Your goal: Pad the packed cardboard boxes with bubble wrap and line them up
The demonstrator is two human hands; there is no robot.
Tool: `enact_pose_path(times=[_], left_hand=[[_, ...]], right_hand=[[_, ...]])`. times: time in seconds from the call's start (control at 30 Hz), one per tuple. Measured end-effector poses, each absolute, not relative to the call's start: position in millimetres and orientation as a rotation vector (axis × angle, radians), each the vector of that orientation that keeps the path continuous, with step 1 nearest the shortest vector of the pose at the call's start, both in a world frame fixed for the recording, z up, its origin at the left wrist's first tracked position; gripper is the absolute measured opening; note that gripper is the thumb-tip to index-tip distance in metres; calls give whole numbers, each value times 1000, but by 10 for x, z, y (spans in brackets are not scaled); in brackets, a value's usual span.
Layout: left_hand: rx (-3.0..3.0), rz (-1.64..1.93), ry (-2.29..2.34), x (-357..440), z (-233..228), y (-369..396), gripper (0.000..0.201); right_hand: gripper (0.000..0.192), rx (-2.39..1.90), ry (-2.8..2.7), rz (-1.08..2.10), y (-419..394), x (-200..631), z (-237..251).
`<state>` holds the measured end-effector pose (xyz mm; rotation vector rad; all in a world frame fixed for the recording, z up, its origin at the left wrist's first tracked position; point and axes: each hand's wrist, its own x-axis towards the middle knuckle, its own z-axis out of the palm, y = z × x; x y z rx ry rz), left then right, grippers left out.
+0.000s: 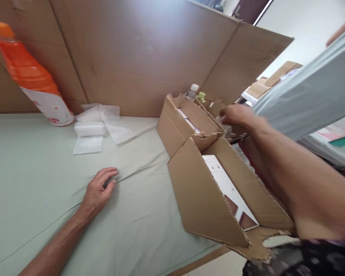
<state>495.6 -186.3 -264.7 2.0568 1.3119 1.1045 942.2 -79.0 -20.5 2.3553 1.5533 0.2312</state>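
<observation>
- Right hand (235,117): reaches across to the far end of the near cardboard box (218,191), fingers curled together at the torn flaps between the two boxes. Motion blur hides whether anything is pinched between them, so the grip cannot be told.
- Left hand (99,189): rests palm-down on the pale green cloth (46,184), fingers loosely spread, holding nothing (well apart from both boxes, to their left).
- Near cardboard box: stands open at the right edge of the cloth, with a white flat carton (228,186) lying inside.
- Far cardboard box (179,122): stands just beyond it, also open, with white packs inside.
- Clear bottle (192,92): stands behind the far box.
- Foam wrap pieces (93,128): lie at far left on the cloth.
- Orange bottle (31,76): stands beside them against the cardboard wall (138,57).
</observation>
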Motion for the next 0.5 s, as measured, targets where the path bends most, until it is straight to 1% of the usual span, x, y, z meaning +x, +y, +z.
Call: enact_pose_path(times=[0.07,0.13,0.17,0.2,0.27,0.3,0.37,0.43,0.5], left_hand=[[2058,1094,1301,4948,-2655,-1861,27],[2069,1098,1291,4922,-2667,-1874,27],[2075,1093,1287,4904,-2673,-1880,26],[2082,1089,1281,4885,-2679,-1882,26],[2090,1075,1270,4853,-2691,-1872,25],[2090,1067,1265,4844,-2696,-1864,25],[2083,1067,1254,4843,-2703,-1854,26],[2062,1068,1259,4859,-2704,-1854,27],[2036,1060,1285,4879,-2697,-1858,29]], right_hand=[[35,2502,1584,382,-826,9270,62],[38,2643,1929,435,-877,8980,313],[39,2668,2256,378,-896,8794,416],[44,2642,2546,174,-904,8602,499],[60,2497,2776,-56,-898,8289,609],[56,2424,2908,-188,-905,8206,639],[37,2429,2906,-237,-998,8233,653],[17,2556,2615,-176,-1225,8490,605],[4,2584,2253,-249,-1559,8862,489]])
